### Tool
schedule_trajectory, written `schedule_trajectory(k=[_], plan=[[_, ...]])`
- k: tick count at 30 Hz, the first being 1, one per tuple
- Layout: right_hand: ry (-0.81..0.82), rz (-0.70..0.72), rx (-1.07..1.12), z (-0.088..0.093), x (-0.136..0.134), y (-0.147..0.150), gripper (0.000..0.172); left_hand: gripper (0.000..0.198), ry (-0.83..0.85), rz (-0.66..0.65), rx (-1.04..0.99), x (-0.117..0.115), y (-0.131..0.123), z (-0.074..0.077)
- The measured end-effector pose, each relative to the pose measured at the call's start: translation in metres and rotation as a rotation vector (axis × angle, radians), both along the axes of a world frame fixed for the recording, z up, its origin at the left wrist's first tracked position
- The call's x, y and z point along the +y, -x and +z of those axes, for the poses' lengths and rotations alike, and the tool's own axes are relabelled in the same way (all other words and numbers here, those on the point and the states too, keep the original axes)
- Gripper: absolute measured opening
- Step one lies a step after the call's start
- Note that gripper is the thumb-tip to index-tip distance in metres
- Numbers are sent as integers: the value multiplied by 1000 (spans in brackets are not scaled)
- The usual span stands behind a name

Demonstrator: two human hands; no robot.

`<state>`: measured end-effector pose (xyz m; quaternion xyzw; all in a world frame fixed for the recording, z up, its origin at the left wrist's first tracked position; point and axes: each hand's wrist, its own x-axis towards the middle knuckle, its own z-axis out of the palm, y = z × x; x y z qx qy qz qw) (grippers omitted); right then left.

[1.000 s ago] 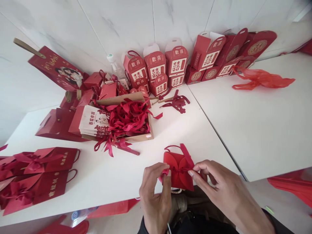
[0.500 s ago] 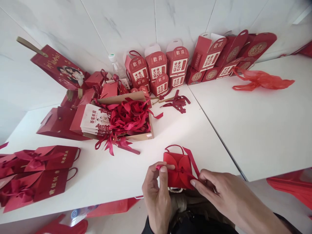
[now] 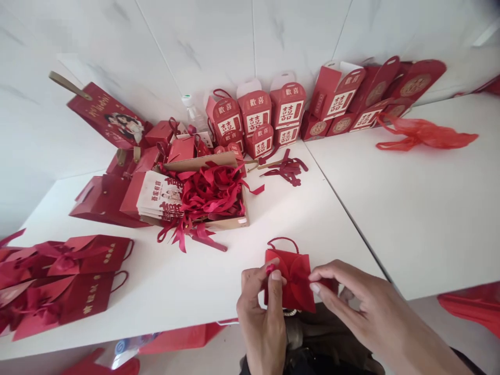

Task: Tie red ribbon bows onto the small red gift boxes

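A small red gift box (image 3: 295,298) with curved overlapping flaps and a cord handle sits at the table's front edge. My left hand (image 3: 262,310) is at its left side, thumb and forefinger pinching a red ribbon (image 3: 270,269) that crosses the flaps. At the box's right edge is my right hand (image 3: 353,298), its thumb and forefinger closed on the ribbon's other side. Much of that end is hidden by the fingers, and the ribbon blends with the red flaps.
A cardboard box (image 3: 230,224) of loose red ribbons stands behind, beside white printed cards (image 3: 158,195). Ribbon-tied red boxes (image 3: 94,255) sit at left. Upright red boxes (image 3: 287,107) line the wall. A red plastic bag (image 3: 433,134) lies at right, beyond a table seam.
My right hand's fingertips have come to the box's right edge, and the ribbon tail that stood up there no longer shows. The left hand keeps its pinch; the view has shifted slightly.
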<state>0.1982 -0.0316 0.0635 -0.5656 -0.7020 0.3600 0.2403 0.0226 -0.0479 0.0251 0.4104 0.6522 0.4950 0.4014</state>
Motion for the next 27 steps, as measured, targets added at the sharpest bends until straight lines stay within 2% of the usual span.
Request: schedule_trajectory(k=[4,9,14,18,21,27], plan=[[-22,23,71,2,4,6,19,24,-40,-18,32,4,-2,1],[-119,7,60,3,8,8,17,24,-6,-151,74,7,-3,3],[31,-1,164,6,10,11,13,26,-79,-264,166,4,-3,4],[64,-40,222,7,12,14,8,33,-109,-390,247,2,-5,10],[67,-15,216,9,14,16,10,22,-96,-448,309,2,-7,14],[-15,87,179,10,13,13,19,8,-63,-443,362,7,-8,14]])
